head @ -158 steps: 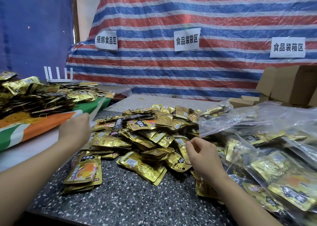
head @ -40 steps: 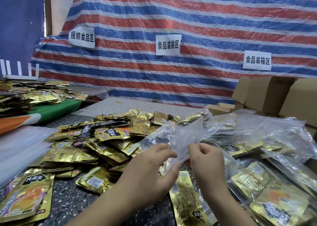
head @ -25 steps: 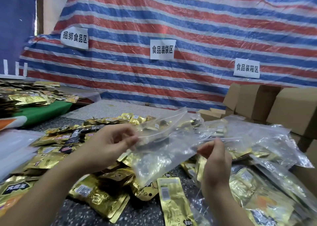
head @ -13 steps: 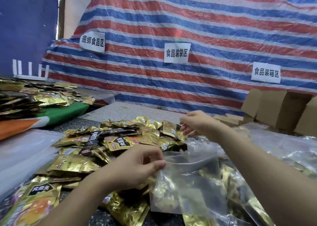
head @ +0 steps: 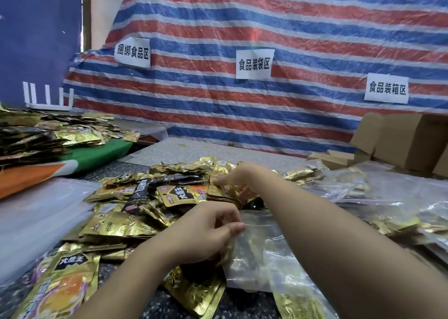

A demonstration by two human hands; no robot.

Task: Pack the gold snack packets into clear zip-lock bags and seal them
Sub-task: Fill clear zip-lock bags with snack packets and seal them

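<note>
Head view, change: half a second ago the right hand was reaching over the far side of the pile; now it is down on the gold snack packets, fingers curled onto one at the far middle of the heap.
Left hand: still pinching the mouth edge of the clear zip-lock bag, as before; the bag lies near, just right of centre, on the speckled table.
Meaning for the task: by my reading, bag-opening is over and filling begins; the bag looks empty, so sealing is some way off.
Task things: loose packets spread from near left to far centre; filled bags lie heaped on the right.
Edges: the bag mouth faces the pile, under the right forearm.
Open room: little; packets crowd the bag on the left, filled bags on the right, cardboard boxes far right. Bare table shows only near and far.
</note>
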